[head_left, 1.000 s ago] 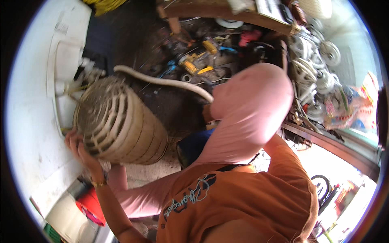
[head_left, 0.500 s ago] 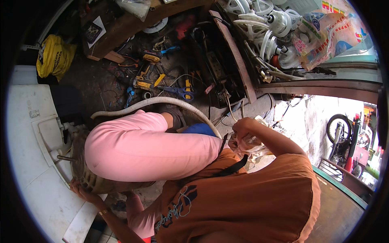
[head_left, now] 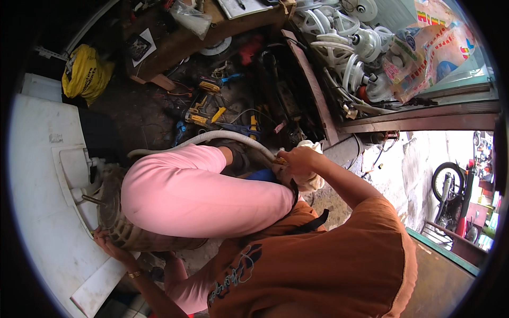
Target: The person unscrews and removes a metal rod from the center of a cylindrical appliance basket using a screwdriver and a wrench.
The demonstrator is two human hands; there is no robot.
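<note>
Head view, left to right. White appliance casing lies flat at far left, so the drum can rest against its opening. My left hand sits low at the rim of the slotted beige drum, fingers curled on its lower edge, probably to steady it while it lies tipped on its side; how tightly I hold it I cannot tell, since my pink-trousered knee hides most of the drum. I squat with the knee over it, likely bracing it. A pale hose curves over the floor just behind the knee, well clear of both hands. Yellow-handled tools lie scattered on the dark floor further back, within reach. My right hand is raised near centre, grip closed on a small yellowish piece pinched at the fingertips; too small to identify. A white rag bunches just under that hand, touching it. White fan parts are stacked on the shelf at upper right; a parked motorbike stands outside at far right.
</note>
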